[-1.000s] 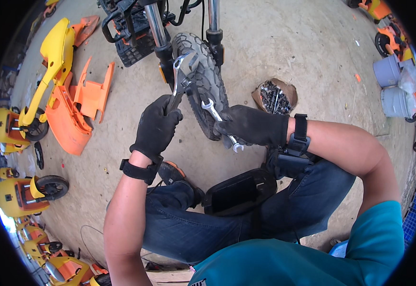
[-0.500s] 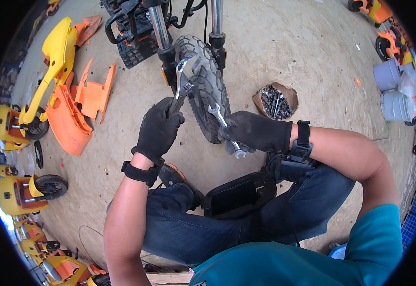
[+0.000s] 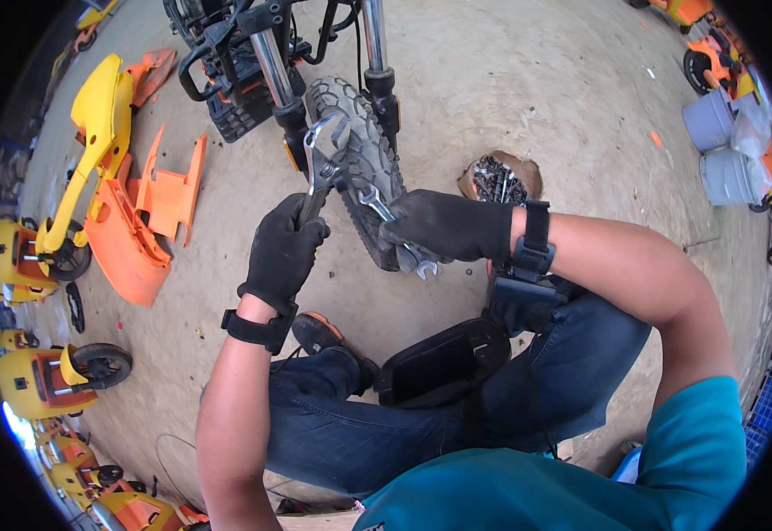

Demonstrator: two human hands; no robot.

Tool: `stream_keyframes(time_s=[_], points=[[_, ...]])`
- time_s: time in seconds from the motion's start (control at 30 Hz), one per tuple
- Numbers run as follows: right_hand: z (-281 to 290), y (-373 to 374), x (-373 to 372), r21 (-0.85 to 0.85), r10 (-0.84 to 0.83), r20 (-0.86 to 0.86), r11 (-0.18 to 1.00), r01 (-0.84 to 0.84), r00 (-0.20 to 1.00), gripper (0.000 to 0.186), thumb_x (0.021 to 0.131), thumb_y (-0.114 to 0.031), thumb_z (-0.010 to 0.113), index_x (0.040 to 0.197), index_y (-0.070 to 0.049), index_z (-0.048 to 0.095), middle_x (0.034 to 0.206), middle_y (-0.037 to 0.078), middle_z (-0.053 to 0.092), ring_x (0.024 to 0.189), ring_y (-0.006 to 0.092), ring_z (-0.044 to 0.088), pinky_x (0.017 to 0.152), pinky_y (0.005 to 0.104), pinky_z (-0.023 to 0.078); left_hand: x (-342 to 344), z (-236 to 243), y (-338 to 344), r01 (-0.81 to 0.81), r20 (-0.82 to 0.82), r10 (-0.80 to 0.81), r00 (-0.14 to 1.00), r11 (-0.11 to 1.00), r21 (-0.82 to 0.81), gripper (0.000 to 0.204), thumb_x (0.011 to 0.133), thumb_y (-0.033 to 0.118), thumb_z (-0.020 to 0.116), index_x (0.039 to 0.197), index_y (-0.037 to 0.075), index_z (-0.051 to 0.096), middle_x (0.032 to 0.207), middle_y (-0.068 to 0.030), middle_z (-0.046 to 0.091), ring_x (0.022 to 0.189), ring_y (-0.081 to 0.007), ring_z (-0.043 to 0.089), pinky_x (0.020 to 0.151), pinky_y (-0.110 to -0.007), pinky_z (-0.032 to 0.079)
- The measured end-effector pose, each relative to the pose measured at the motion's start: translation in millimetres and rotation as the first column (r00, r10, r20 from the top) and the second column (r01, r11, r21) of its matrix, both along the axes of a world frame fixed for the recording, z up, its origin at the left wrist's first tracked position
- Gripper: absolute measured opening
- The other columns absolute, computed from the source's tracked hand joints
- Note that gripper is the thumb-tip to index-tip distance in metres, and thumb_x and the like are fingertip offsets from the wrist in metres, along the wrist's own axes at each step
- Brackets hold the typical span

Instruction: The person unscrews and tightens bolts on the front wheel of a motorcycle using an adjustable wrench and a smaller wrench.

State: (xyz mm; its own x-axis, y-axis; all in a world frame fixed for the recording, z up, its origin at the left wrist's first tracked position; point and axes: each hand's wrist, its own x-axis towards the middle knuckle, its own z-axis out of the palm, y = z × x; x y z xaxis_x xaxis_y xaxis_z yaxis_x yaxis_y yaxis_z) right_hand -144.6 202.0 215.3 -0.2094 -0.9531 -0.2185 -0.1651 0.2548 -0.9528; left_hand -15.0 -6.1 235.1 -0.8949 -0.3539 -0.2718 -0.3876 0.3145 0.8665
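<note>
My gloved left hand (image 3: 284, 248) is closed round an adjustable wrench (image 3: 322, 159), whose head lies over the front tire (image 3: 364, 124) between the fork tubes (image 3: 271, 62) of a black two-wheeler. My gloved right hand (image 3: 448, 226) grips a double open-ended wrench (image 3: 374, 203) by its middle, one end angled toward the left wrench near the wheel's lower part, the other poking out below my fingers. Whether either wrench sits on a nut is too small to tell.
An open brown bag of bolts and small hardware (image 3: 498, 184) lies right of the wheel. Yellow and orange body panels (image 3: 138, 221) and scooters (image 3: 36, 380) line the left. Pails (image 3: 727, 173) and more scooters stand right. A black oblong tray-like object (image 3: 439, 363) lies between my legs.
My right hand has moved left and a little up with its wrench, closer to the adjustable wrench. The two-wheeler and left wrench appear slightly left and lower in the picture.
</note>
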Motion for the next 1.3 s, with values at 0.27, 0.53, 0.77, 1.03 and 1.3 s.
stream_keyframes(time_s=[0.27, 0.53, 0.77, 1.03, 1.3], points=[[17.5, 5.4, 1.6, 0.104, 0.044, 0.037, 0.993, -0.047, 0.998, 0.033, 0.095, -0.020, 0.042, 0.079, -0.002, 0.064, 0.068, 0.004, 0.064, 0.054, 0.0118, 0.055, 0.050, 0.0276, 0.045, 1.1, 2.6, -0.1, 0.021, 0.019, -0.020, 1.000, 0.999, -0.036, 0.031, 0.079, 0.005, 0.056, 0.109, -0.002, 0.060, 0.080, -0.0005, 0.057, 0.072, -0.0091, 0.051, 0.066, -0.025, 0.043], [29.8, 18.7, 8.2, 0.268, -0.011, 0.205, 0.962, -0.045, 0.979, 0.028, 0.094, -0.025, 0.046, 0.089, -0.003, 0.063, 0.072, 0.004, 0.065, 0.054, 0.0091, 0.055, 0.046, 0.0250, 0.043, 0.3, 8.7, 2.4, 0.025, 0.024, -0.024, 0.999, 0.998, -0.053, 0.026, 0.078, 0.007, 0.058, 0.103, 0.000, 0.061, 0.075, -0.0001, 0.056, 0.068, -0.0090, 0.050, 0.064, -0.026, 0.043], [19.0, 26.8, 17.1, 0.126, -0.013, 0.128, 0.992, -0.003, 0.992, 0.026, 0.093, -0.024, 0.049, 0.092, -0.002, 0.062, 0.075, 0.005, 0.067, 0.061, 0.0106, 0.061, 0.053, 0.0258, 0.049, 0.8, 5.1, -1.1, 0.025, 0.036, -0.022, 0.999, 0.997, -0.078, 0.025, 0.078, 0.007, 0.058, 0.102, 0.000, 0.061, 0.074, -0.0004, 0.056, 0.067, -0.0094, 0.050, 0.063, -0.026, 0.043], [33.4, 30.9, 3.8, 0.193, 0.000, 0.186, 0.981, -0.037, 0.983, 0.027, 0.095, -0.025, 0.049, 0.094, -0.001, 0.062, 0.078, 0.005, 0.067, 0.062, 0.0115, 0.061, 0.053, 0.0253, 0.050, 1.1, -0.6, -0.3, 0.009, -0.066, -0.015, 0.998, 0.996, -0.086, 0.015, 0.078, 0.010, 0.059, 0.089, 0.001, 0.058, 0.062, -0.0068, 0.055, 0.054, -0.0159, 0.053, 0.054, -0.032, 0.044], [13.4, 34.5, 3.3, 0.120, 0.035, 0.177, 0.991, -0.057, 0.984, 0.027, 0.096, -0.025, 0.047, 0.098, -0.002, 0.060, 0.079, 0.005, 0.068, 0.060, 0.0105, 0.060, 0.048, 0.0243, 0.047, 1.3, -8.0, -1.9, -0.002, -0.070, -0.001, 0.998, 0.999, -0.044, 0.020, 0.078, 0.010, 0.059, 0.096, 0.001, 0.061, 0.065, -0.0056, 0.057, 0.055, -0.0144, 0.053, 0.055, -0.031, 0.044]])
